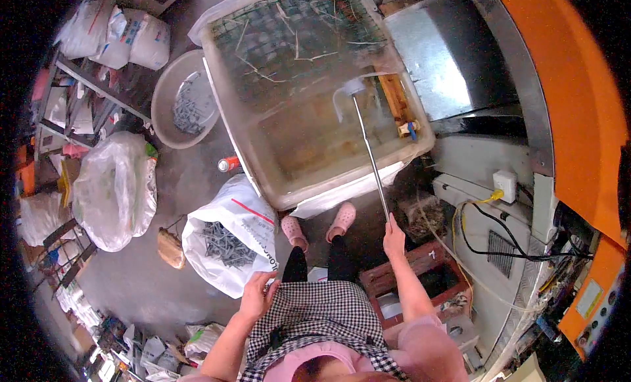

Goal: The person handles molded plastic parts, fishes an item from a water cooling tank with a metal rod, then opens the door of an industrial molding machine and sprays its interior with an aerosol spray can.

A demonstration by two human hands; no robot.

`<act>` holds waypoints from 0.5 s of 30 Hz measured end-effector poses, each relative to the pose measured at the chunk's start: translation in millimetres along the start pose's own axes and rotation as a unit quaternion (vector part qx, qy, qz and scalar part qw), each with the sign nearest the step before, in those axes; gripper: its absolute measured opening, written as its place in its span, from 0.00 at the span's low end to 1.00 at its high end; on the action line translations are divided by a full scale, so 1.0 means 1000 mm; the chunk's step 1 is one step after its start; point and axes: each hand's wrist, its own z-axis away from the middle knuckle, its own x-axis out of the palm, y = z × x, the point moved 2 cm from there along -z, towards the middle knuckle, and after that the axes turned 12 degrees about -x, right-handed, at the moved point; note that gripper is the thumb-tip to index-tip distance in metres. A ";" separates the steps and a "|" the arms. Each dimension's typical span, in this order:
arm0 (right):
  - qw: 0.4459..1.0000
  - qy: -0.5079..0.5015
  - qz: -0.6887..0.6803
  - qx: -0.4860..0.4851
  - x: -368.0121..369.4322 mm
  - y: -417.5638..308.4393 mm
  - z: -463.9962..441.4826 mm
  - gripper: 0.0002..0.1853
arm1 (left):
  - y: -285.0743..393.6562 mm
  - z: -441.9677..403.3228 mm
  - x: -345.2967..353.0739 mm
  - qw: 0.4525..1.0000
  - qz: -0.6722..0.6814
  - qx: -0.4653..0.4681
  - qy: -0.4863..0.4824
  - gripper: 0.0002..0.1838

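Over the near half of the tub point(279, 199), in the head view, a long-handled dipper point(373, 155) reaches out from the person's right hand point(394, 237), its head at the murky water; how deep it sits is hard to tell. The right fingers are wrapped round the near end of the handle. The left hand point(257, 295) is at the rim of the white sack point(256, 231) of grey pieces point(227, 245), its fingers slightly bent; whether they pinch the plastic, I cannot tell.

The dipper should be light when empty and stiff along its length, but front-heavy once filled, and the smooth handle probably slippery when wet. The near end suits reaching; a hold farther along would steady a load. It looks slim, straight and silvery, apparently metal, with a small, pale, cup-like head, blurred at its edge.
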 end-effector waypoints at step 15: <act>1.000 -0.011 0.020 -0.004 0.008 -0.004 -0.059 0.20 | -0.006 0.003 0.008 1.000 -0.007 0.004 -0.012 0.11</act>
